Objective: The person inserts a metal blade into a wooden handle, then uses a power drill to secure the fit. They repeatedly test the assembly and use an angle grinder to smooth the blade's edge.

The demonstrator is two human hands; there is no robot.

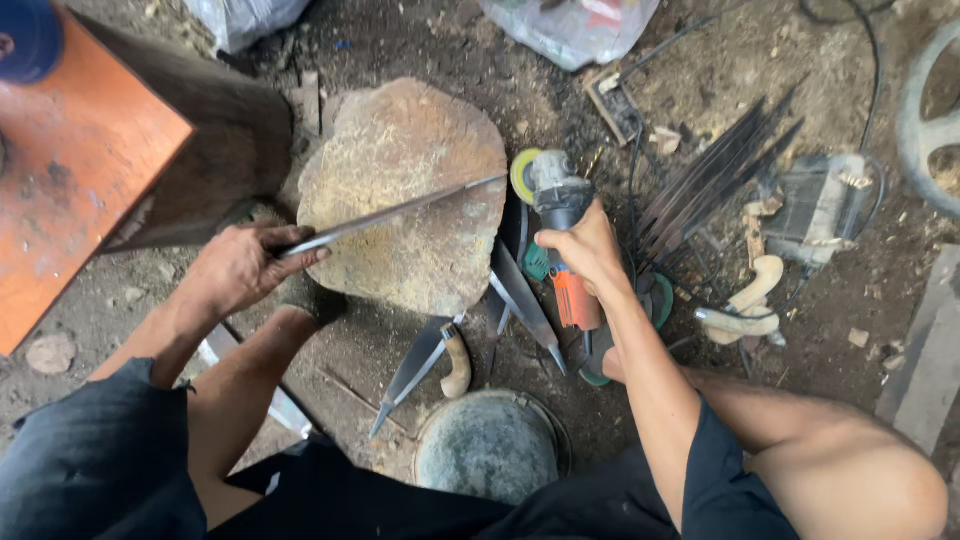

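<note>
While the left hand (pixel 240 268) is closed around one end of a long thin blade (pixel 395 214), that blade lies slanted across the top of a big flat stone (pixel 405 150) sitting on the dirt floor, tip pointing up and to the right. Right hand (pixel 588 250) is wrapped tight around the body of an angle grinder (pixel 556 200), grey up front with an orange rear, and its yellowish disc (pixel 523 174) sits just beside the stone's right edge, close to the blade tip but I can't tell if they actually touch.

Other stuff lying around: a couple more finished-looking blades (pixel 522 296) on the ground between the stone and the grinder, a knife with a curved pale handle (pixel 458 360) below the stone, a round metal bowl (pixel 487 447) near the knees, a fan of dark blade blanks (pixel 715 175) off to the right, some carved wooden handles (pixel 752 300) next to those, and an orange wooden block (pixel 75 160) on the left. Plastic bags (pixel 570 25) at the top.
</note>
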